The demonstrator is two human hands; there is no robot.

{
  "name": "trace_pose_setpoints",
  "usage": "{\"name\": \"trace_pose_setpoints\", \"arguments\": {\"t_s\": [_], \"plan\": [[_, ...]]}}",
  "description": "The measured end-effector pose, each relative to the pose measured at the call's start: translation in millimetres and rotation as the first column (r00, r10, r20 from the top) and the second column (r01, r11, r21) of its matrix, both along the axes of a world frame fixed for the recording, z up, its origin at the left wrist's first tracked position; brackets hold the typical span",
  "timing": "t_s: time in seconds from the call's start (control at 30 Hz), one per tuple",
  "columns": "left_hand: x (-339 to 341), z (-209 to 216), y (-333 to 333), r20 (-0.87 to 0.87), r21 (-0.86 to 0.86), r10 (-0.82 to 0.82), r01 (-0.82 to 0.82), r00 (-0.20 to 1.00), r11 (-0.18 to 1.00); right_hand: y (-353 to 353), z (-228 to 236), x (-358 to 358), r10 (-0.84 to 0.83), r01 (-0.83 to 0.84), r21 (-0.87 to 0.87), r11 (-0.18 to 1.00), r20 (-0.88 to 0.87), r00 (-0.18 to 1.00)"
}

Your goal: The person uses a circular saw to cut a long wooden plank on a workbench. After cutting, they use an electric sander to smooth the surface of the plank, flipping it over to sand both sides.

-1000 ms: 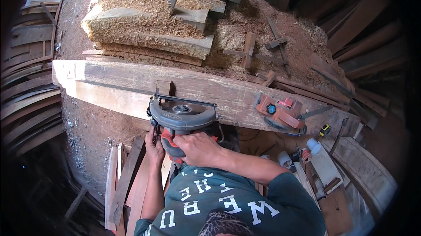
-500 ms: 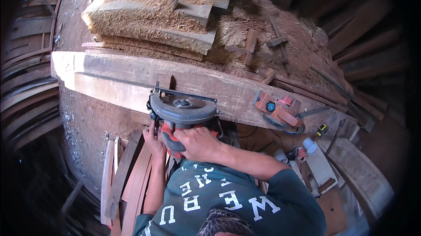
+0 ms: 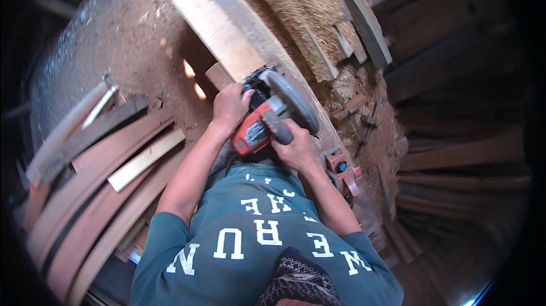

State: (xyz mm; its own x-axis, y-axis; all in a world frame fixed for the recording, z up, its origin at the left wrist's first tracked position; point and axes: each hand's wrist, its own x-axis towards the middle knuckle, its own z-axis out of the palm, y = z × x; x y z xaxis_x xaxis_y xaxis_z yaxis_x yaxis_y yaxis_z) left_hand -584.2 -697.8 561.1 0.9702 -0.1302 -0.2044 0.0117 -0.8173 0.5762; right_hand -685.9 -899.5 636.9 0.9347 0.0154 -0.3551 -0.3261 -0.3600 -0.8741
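As your right hand (image 3: 294, 145) wraps fingers round circular saw's (image 3: 253, 133) handle (image 3: 276, 127), left hand (image 3: 230, 108) touches front, grip unclear; wooden beam (image 3: 219, 24) just past fingertips. Saw might kick if beam pinches it.

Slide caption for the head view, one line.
Right hand grips a red-and-grey circular saw over a long wooden board; left hand at the saw's front.

The circular saw (image 3: 257, 128) sat on the plank (image 3: 213, 24). Boards (image 3: 96, 176) lay left of it, a planer (image 3: 348, 181) to its right.
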Motion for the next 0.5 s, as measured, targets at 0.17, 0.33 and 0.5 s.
{"name": "trace_pose_setpoints", "arguments": {"t_s": [0.17, 0.33, 0.5], "plan": [[-4.9, 0.9, 4.4, -0.029, -0.039, 0.037, -0.039, 0.999, 0.999, -4.4, -12.0, -5.4, 0.047, -0.047, -0.027, 0.999, -0.020, 0.999], [-4.4, -16.2, -1.0, 0.038, -0.067, 0.053, -0.050, 0.998, 0.996, -4.0, -11.8, -5.5, 0.002, 0.003, 0.059, 0.998, -0.091, 0.996], [-1.3, -13.5, -9.7, -0.074, -0.016, 0.105, -0.107, 0.992, 0.994, -3.1, -7.8, -3.0, 0.008, 0.001, 0.103, 0.995, -0.091, 0.996]]}}
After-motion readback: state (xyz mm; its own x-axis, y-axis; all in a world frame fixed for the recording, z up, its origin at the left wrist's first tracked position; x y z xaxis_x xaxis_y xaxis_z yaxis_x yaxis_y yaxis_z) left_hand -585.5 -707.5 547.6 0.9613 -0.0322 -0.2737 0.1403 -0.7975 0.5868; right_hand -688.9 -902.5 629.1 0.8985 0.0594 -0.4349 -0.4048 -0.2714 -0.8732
